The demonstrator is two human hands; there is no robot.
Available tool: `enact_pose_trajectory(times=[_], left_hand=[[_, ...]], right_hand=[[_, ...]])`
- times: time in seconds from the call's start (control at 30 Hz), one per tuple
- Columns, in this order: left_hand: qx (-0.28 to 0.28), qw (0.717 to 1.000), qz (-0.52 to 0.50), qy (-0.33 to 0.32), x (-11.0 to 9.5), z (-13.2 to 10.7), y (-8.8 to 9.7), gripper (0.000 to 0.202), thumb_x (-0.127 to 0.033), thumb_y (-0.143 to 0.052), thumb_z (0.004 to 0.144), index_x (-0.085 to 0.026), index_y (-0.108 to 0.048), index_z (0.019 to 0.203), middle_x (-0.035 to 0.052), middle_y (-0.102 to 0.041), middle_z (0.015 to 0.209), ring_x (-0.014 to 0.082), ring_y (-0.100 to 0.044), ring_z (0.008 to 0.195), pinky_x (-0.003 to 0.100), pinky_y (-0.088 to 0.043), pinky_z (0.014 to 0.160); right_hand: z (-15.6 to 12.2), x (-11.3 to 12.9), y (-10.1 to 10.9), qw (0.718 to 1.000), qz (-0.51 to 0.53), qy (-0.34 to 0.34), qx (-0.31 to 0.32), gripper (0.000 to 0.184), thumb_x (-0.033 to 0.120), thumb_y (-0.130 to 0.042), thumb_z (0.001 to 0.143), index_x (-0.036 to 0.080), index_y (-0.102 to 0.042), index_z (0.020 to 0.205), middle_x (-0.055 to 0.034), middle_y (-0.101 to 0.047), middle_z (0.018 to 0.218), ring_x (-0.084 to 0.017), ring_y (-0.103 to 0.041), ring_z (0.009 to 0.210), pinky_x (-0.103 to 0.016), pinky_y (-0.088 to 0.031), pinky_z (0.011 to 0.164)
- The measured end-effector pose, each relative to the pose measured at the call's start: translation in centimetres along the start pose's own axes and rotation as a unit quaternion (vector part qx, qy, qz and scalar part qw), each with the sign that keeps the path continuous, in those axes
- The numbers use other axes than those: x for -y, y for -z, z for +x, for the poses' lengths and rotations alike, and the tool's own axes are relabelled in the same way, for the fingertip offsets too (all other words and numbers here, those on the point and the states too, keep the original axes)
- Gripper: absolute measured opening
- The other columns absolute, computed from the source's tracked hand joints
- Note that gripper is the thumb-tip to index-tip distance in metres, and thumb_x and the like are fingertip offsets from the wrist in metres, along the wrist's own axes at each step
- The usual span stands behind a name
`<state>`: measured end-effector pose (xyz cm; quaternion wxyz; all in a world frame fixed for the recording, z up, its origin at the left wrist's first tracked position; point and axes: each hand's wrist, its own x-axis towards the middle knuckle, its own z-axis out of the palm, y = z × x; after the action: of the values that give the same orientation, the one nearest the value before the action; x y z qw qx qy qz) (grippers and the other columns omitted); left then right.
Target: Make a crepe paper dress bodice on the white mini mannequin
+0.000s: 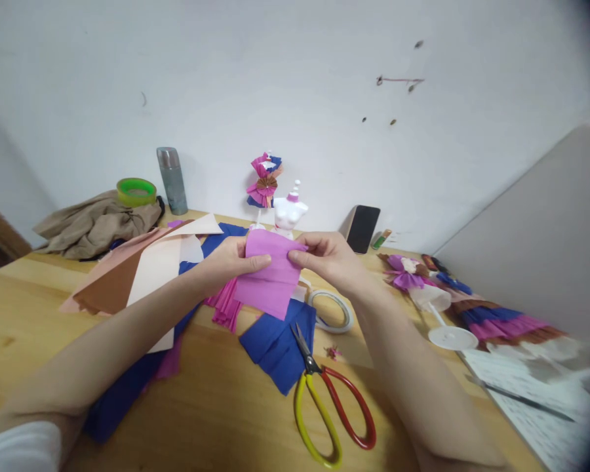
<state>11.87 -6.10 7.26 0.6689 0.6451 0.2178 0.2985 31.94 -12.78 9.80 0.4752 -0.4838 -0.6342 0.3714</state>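
Pink sheet (269,274) partly hides pleated strip (225,308) and blue material (275,347), scissors (312,368) nearby

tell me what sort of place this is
Probably a craft workspace, judging by the thin pinkish-purple rectangular sheet held up, the yellow-and-red-handled metal scissors and the small white torso-shaped mannequin.

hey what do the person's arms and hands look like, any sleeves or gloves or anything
The left hand and right hand wear no gloves, and no watch or bracelet shows at either wrist. No rings show, though some fingers are hidden. Both forearms are bare. A white sleeve shows on the left arm; no sleeve shows on the right.
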Motion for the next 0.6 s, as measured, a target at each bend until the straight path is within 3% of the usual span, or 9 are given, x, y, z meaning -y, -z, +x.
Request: enact_pose_trajectory(times=[0.1,0.23,0.37,0.43,0.5,0.6], left_hand=[[-0.030,0.997,0.072,-0.020,0.1,0.0,-0.3,0.032,-0.043,-0.078,0.072,-0.013,-0.072,0.083,0.0053,-0.073,0.078,0.0190,-0.067,0.074,0.032,-0.053,0.073],[0.006,0.970,0.242,-0.023,-1.1,-0.2,0.6,0.024,-0.037,-0.069,0.074,-0.015,-0.067,0.066,0.0009,-0.065,0.063,0.0137,-0.057,0.059,0.026,-0.044,0.059],[0.024,0.897,0.442,0.015,-4.0,-0.6,4.4,0.020,-0.035,-0.064,0.075,-0.017,-0.070,0.069,0.0012,-0.067,0.063,0.0143,-0.058,0.059,0.024,-0.039,0.056],[0.020,0.858,0.508,0.074,-4.9,-0.8,6.4,0.019,-0.034,-0.064,0.076,-0.017,-0.071,0.073,0.0018,-0.068,0.063,0.0148,-0.061,0.058,0.024,-0.039,0.056],[0.034,0.802,0.582,0.127,-4.7,-1.4,7.6,0.022,-0.035,-0.063,0.076,-0.018,-0.068,0.063,0.0025,-0.067,0.058,0.0150,-0.059,0.055,0.025,-0.037,0.056],[0.082,0.736,0.648,0.179,-2.6,-3.2,7.3,0.042,-0.046,-0.063,0.077,-0.020,-0.056,0.046,0.0044,-0.059,0.046,0.0158,-0.052,0.048,0.028,-0.035,0.056]], right_hand=[[-0.3,0.2,0.0,1.000,-0.008,0.017,-0.018,0.024,0.039,-0.077,0.068,0.016,-0.070,0.066,0.0000,-0.065,0.061,-0.013,-0.057,0.058,-0.027,-0.046,0.059],[-0.5,0.5,0.2,0.998,-0.007,0.028,-0.056,0.022,0.038,-0.077,0.068,0.018,-0.070,0.065,-0.0004,-0.065,0.059,-0.013,-0.058,0.057,-0.028,-0.049,0.059],[-0.9,0.8,0.0,0.999,-0.025,0.018,-0.041,0.022,0.039,-0.078,0.069,0.018,-0.070,0.064,-0.0007,-0.064,0.057,-0.013,-0.057,0.055,-0.027,-0.050,0.056],[-1.1,1.1,-0.3,0.999,-0.039,0.011,-0.016,0.023,0.039,-0.077,0.071,0.018,-0.070,0.064,-0.0007,-0.063,0.057,-0.012,-0.056,0.054,-0.026,-0.049,0.054],[-1.4,1.3,-0.5,0.999,-0.051,0.006,0.018,0.026,0.041,-0.076,0.073,0.019,-0.068,0.061,-0.0004,-0.061,0.055,-0.012,-0.055,0.051,-0.025,-0.047,0.050],[-1.6,1.4,-0.6,0.997,-0.064,-0.006,0.048,0.029,0.041,-0.075,0.075,0.019,-0.065,0.058,0.0006,-0.058,0.050,-0.011,-0.053,0.046,-0.024,-0.044,0.045]])
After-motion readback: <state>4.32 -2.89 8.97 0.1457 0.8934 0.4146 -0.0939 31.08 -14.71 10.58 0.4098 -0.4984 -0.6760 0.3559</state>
